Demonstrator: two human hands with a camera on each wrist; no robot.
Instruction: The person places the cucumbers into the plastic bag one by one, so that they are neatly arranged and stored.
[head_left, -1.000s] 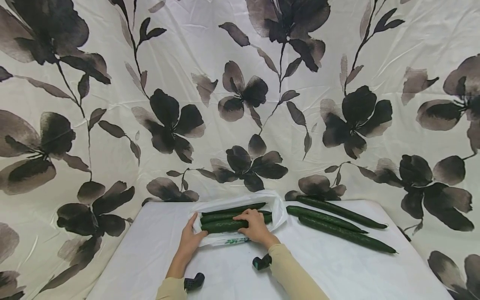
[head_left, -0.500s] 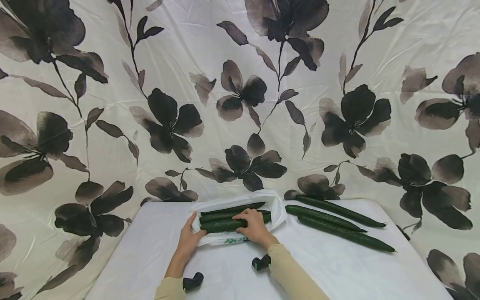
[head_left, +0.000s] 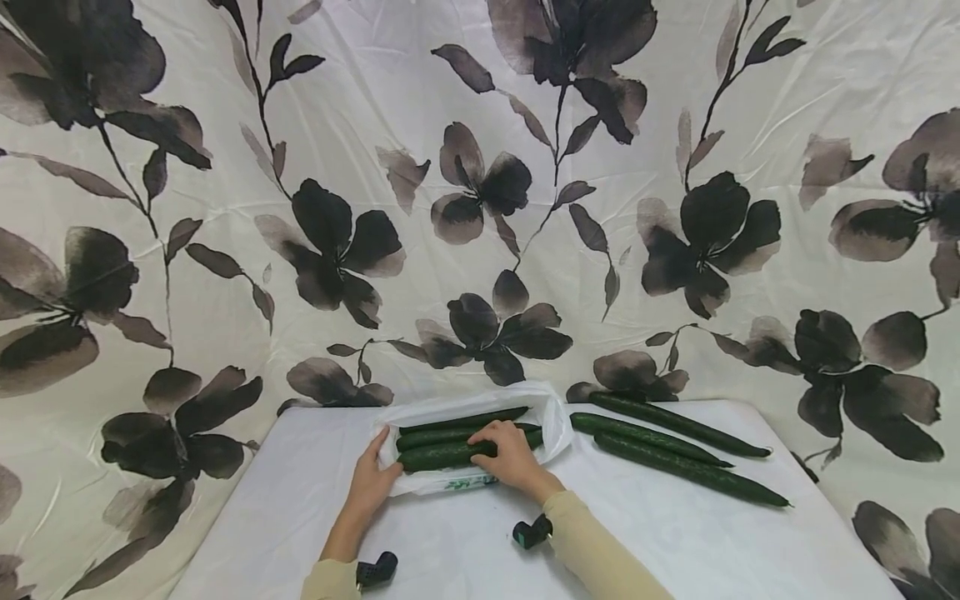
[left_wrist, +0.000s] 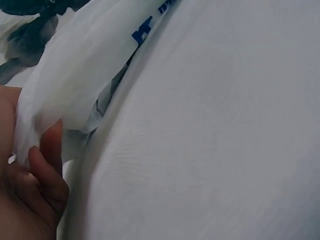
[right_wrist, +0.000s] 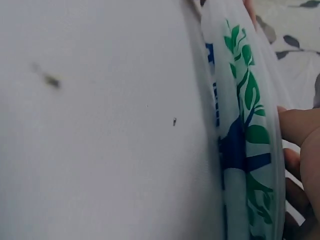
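Observation:
A white plastic bag (head_left: 552, 421) with green leaf print lies on the table, its mouth spread wide. Inside lie several long dark green cucumbers; the nearest cucumber (head_left: 438, 456) is under my right hand (head_left: 513, 457), whose fingers and thumb grip it toward its right part. My left hand (head_left: 371, 483) holds the bag's left end, thumb at the near side and fingers at the far side. Seen from the left wrist, curled fingers (left_wrist: 50, 175) pinch the white plastic (left_wrist: 85, 65). In the right wrist view the printed bag side (right_wrist: 250, 140) hides the cucumbers.
Right of the bag, three more cucumbers lie slanted on the white table: a far cucumber (head_left: 682, 423), a middle cucumber (head_left: 648, 438) and a near cucumber (head_left: 690, 471). A floral cloth (head_left: 480, 275) hangs behind the table. Small dark specks (right_wrist: 174, 121) mark the tabletop.
Both hands keep their places at the bag. My left wrist has shifted slightly left and my right wrist slightly right. The cucumbers on the table have not moved.

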